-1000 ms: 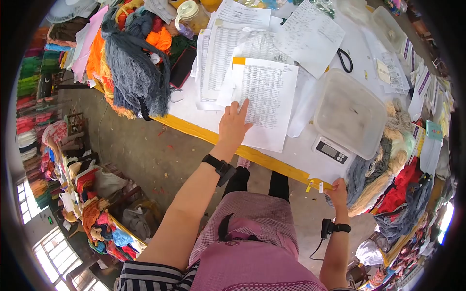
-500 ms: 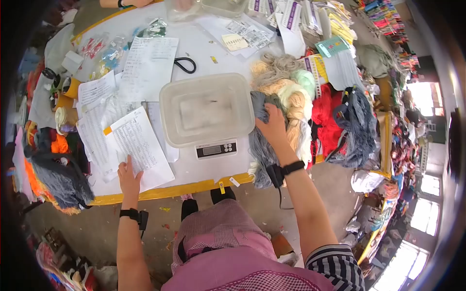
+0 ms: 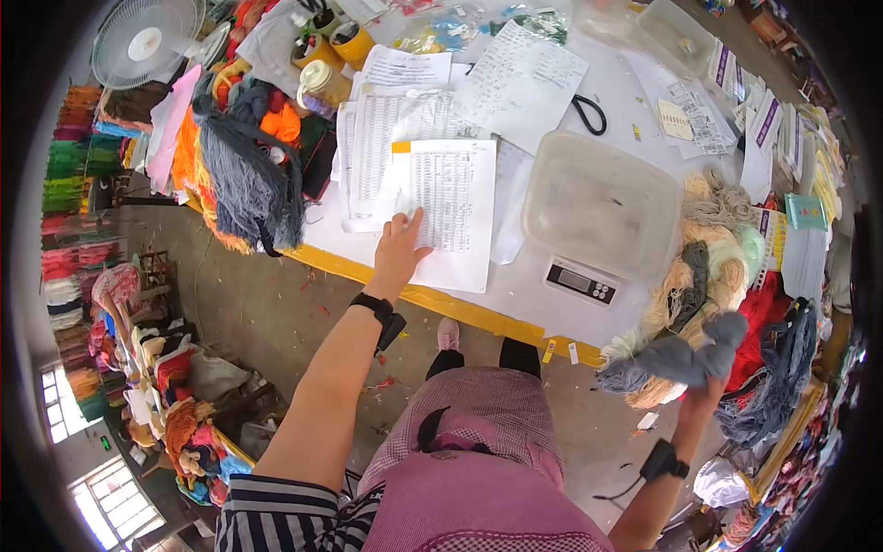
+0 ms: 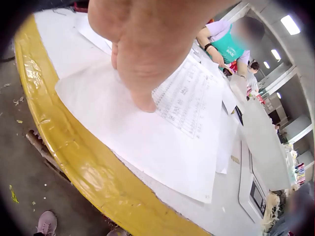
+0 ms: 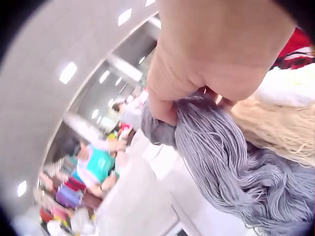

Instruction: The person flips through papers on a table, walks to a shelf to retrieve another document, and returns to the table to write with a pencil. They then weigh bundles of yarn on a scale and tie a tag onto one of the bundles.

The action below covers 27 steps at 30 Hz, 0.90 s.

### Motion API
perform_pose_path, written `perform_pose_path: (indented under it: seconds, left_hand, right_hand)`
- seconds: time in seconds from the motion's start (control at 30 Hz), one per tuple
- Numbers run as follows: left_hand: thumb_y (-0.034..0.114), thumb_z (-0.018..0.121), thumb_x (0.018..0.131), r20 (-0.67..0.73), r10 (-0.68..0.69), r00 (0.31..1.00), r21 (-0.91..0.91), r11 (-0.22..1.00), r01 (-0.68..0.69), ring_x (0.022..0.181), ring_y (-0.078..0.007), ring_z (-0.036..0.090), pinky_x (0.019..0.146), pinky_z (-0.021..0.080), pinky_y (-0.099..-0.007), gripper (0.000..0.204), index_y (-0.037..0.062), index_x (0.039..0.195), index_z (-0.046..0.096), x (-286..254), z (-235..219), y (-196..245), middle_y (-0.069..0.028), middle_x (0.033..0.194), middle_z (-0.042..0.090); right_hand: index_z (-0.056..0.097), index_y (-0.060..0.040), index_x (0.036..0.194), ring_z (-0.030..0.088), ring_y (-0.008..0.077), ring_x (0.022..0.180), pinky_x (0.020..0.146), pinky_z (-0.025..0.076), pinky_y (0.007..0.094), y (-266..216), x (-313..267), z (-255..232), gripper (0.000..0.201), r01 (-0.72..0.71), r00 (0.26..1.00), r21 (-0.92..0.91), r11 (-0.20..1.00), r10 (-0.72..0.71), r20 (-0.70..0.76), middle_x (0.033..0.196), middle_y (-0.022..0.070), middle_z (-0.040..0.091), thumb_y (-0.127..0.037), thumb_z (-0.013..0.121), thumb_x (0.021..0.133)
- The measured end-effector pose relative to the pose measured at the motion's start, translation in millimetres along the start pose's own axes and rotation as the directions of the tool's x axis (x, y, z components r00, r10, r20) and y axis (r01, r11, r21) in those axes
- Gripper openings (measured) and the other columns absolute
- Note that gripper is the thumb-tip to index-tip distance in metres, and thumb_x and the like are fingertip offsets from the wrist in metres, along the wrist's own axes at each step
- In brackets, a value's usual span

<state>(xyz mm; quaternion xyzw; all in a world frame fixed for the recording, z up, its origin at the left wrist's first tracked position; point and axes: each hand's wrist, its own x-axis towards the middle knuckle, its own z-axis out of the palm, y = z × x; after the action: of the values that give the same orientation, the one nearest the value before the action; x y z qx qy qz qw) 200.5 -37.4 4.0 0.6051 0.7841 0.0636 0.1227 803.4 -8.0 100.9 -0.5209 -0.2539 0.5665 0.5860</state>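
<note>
My left hand (image 3: pixel 397 253) rests on a printed sheet (image 3: pixel 460 262) with an orange corner mark, its fingers extended over the rows of figures. In the left wrist view the thumb lies flat on that same sheet (image 4: pixel 162 152). At the right end of the table my right hand (image 3: pixel 704 394) grips a twisted skein of grey yarn (image 3: pixel 676 359), lifted over the other skeins. The right wrist view shows the fingers curled round the grey skein (image 5: pixel 211 152), its strands hanging down. Cream skeins (image 3: pixel 731 276) and red yarn (image 3: pixel 762 317) lie close by.
A translucent plastic tub (image 3: pixel 598 198) sits on a digital scale (image 3: pixel 581 282) between the hands. Stacked papers (image 3: pixel 372 170) and a grey yarn bundle (image 3: pixel 248 170) lie to the left. Yellow tape (image 3: pixel 432 299) lines the table's front edge. Another person (image 5: pixel 98 164) works across the table.
My right hand has gone from the table edge to the yarn pile and now raises the grey skein toward the front right. My left hand stays on the sheet. The head view has swung right and back.
</note>
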Motion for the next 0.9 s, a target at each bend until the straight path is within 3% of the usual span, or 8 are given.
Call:
perform_pose_path:
  seconds: [0.27,0.3,0.33,0.6,0.63,0.7,0.73,0.9]
  left_hand:
    - [0.021,0.075,0.073,-0.092,0.165,0.982,0.085,0.984,-0.157,0.094,-0.0289,0.048,0.078,0.049,-0.0355,0.075,0.0249,0.140,0.040,-6.9,2.1,-7.0,-0.0121,0.108,0.045]
    - [0.021,0.075,0.073,-0.101,0.168,0.981,0.078,0.984,-0.161,0.094,-0.0289,0.048,0.078,0.049,-0.0355,0.075,0.0249,0.140,0.040,-6.6,1.3,-7.9,-0.0121,0.108,0.045]
    - [0.021,0.074,0.073,-0.088,0.184,0.979,0.071,0.981,-0.178,0.092,-0.0289,0.048,0.076,0.049,-0.0348,0.076,0.0277,0.140,0.040,-6.2,0.0,-8.7,-0.0125,0.107,0.044]
    - [0.024,0.074,0.076,0.029,0.173,0.985,0.113,0.978,-0.175,0.092,-0.0282,0.048,0.073,0.049,-0.0341,0.077,0.0322,0.142,0.036,4.6,1.5,-9.9,-0.0132,0.107,0.044]
    - [0.025,0.074,0.076,0.042,0.173,0.984,0.120,0.977,-0.176,0.093,-0.0282,0.048,0.074,0.050,-0.0338,0.077,0.0322,0.143,0.035,5.4,1.7,-11.0,-0.0132,0.107,0.044]
    - [0.025,0.074,0.076,0.051,0.186,0.981,0.121,0.974,-0.191,0.093,-0.0282,0.048,0.074,0.050,-0.0334,0.078,0.0323,0.143,0.034,8.3,1.2,-11.7,-0.0132,0.107,0.044]
    - [0.025,0.073,0.077,0.101,0.159,0.982,0.108,0.980,-0.170,0.097,-0.0291,0.048,0.076,0.050,-0.0344,0.079,0.0323,0.144,0.032,9.0,0.3,-11.7,-0.0134,0.110,0.043]
    - [0.022,0.070,0.079,0.104,0.050,0.993,-0.041,0.998,-0.046,0.100,-0.0319,0.052,0.078,0.051,-0.0379,0.063,0.0244,0.137,0.045,6.4,-7.1,-19.1,-0.0155,0.109,0.049]
  right_hand:
    - [0.053,-0.0026,0.128,0.044,0.0306,0.127,0.110,0.028,0.0495,-72.5,-87.5,-52.7,0.046,-0.032,0.983,0.330,0.943,-0.031,0.182,0.134,0.0129,0.052,-0.025,0.052,0.087]
    - [0.052,-0.0022,0.128,0.044,0.0314,0.127,0.110,0.028,0.0499,-84.8,-93.5,-16.9,0.047,0.171,0.969,0.322,0.931,-0.099,-0.226,0.134,0.0135,0.052,-0.025,0.052,0.087]
    - [0.052,-0.0018,0.128,0.044,0.0322,0.128,0.110,0.028,0.0503,-97.4,-100.1,5.2,0.047,0.353,0.789,0.238,0.905,-0.151,-0.596,0.134,0.0141,0.052,-0.025,0.051,0.088]
    - [0.040,0.0030,0.137,0.039,0.0348,0.131,0.113,0.025,0.0495,-223.0,-145.9,-7.7,0.057,0.687,0.602,-0.051,0.725,-0.607,-0.518,0.142,0.0197,0.041,-0.028,0.051,0.090]
    - [0.039,0.0032,0.137,0.038,0.0351,0.131,0.113,0.025,0.0494,-234.0,-154.6,4.9,0.057,0.594,0.795,0.235,0.769,-0.606,-0.027,0.142,0.0196,0.040,-0.027,0.052,0.090]
    - [0.042,0.0035,0.134,0.041,0.0319,0.129,0.113,0.026,0.0477,-242.1,-169.8,72.2,0.054,0.784,0.459,-0.161,0.600,-0.734,-0.500,0.139,0.0181,0.044,-0.028,0.053,0.091]
    - [0.043,0.0032,0.133,0.042,0.0314,0.127,0.111,0.027,0.0472,-253.1,-174.9,85.3,0.053,0.799,0.364,-0.241,0.550,-0.763,-0.534,0.138,0.0178,0.045,-0.028,0.053,0.092]
    - [0.046,0.0015,0.130,0.047,0.0284,0.122,0.106,0.034,0.0446,-301.7,-195.4,122.8,0.047,0.866,0.353,-0.225,0.447,-0.864,-0.360,0.131,0.0165,0.051,-0.027,0.053,0.093]
